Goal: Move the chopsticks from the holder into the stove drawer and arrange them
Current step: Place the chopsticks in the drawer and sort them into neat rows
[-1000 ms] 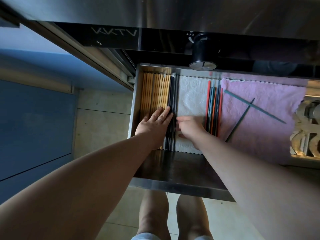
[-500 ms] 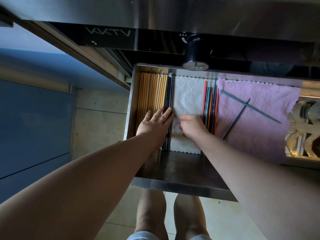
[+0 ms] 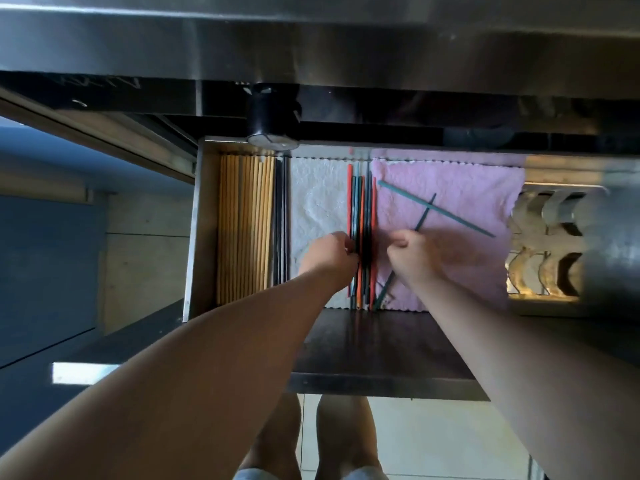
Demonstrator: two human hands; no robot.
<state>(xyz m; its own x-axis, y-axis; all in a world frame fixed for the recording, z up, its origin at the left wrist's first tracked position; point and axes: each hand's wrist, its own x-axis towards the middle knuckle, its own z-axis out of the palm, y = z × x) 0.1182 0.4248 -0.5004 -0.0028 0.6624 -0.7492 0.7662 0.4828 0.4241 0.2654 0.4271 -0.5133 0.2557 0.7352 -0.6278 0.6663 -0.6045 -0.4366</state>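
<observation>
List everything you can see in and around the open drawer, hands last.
drawer: one, steel, pulled open under the stove
wooden chopsticks: a bundle, tan, drawer's far left
dark chopsticks: a few, black, right beside the wooden ones
white towel: one, lining the drawer's middle
red and teal chopsticks: a bundle, where the two cloths meet
pink cloth: one, drawer's right part
loose chopsticks: two, teal, crossed on the pink cloth
knob: one, black, above the drawer
legs: two, bare, below the drawer
left hand: pinches the red and teal bundle
right hand: curled over one loose chopstick, blurred, grip unclear
</observation>
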